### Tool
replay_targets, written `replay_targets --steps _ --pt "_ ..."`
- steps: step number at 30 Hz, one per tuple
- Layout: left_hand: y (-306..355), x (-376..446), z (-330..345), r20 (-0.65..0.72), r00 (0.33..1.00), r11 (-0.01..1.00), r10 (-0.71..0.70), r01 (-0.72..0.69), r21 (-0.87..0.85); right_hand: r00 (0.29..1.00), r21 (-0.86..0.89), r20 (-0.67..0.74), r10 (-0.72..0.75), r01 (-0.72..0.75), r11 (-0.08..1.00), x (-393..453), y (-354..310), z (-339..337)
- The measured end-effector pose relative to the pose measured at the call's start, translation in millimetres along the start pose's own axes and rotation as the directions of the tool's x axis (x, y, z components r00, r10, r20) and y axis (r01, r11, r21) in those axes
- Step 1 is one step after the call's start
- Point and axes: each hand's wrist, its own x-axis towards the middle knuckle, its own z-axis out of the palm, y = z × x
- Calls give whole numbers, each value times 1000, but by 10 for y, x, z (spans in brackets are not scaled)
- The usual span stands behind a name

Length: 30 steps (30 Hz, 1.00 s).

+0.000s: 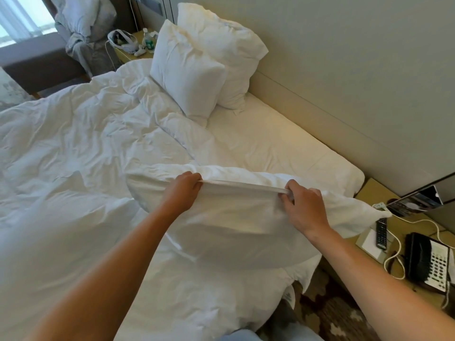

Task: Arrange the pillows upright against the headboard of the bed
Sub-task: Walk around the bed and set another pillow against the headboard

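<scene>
Pillows first: two white ones stand at the far end of the bed, the rear pillow (221, 43) leaning on the pale headboard panel (344, 82) and the front pillow (187, 70) propped against it, both roughly upright. A third pillow (234, 217) is over the near edge of the mattress, held up in front of the person. The left hand (183, 190) has its fingers curled over the folded top hem of the pillowcase, and the right hand (304, 207) pinches the same hem further along, so the fabric runs taut between the two fists. A rumpled white duvet (73, 156) covers most of the bed, while a strip of bare fitted sheet (270, 143) shows along the headboard side between the standing pillows and the held one. On the near bedside table (374, 190) sit a black telephone (428, 264), a remote control (381, 232) and a white cable (394, 257). The far nightstand (128, 52) carries water bottles (147, 41), and bedding is heaped on an armchair (81, 33) by the window.
</scene>
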Motion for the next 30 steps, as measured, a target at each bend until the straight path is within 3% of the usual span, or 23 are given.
replay_targets --steps 5,10,16,20,25,30 --pt "-44 -7 -139 -60 998 1000 9 -9 9 998 169 -62 -11 21 985 -24 -81 15" --pt "-74 -26 -54 45 999 999 -18 16 49 993 128 -103 -54 68 989 -131 -81 -32" --pt "-101 18 -26 87 996 1000 -12 11 14 993 61 -117 -16 23 998 -215 -62 -46" --pt "-85 -24 -79 32 997 997 -73 74 -5 993 99 -97 61 -52 994 -130 -58 -66" --pt "-42 -112 -335 -72 993 994 -91 86 -71 993 18 -118 -28 30 999 24 -106 -234" --pt "181 -150 -690 -173 983 996 -56 42 -82 976 49 -194 -94 106 993 133 -180 -496"
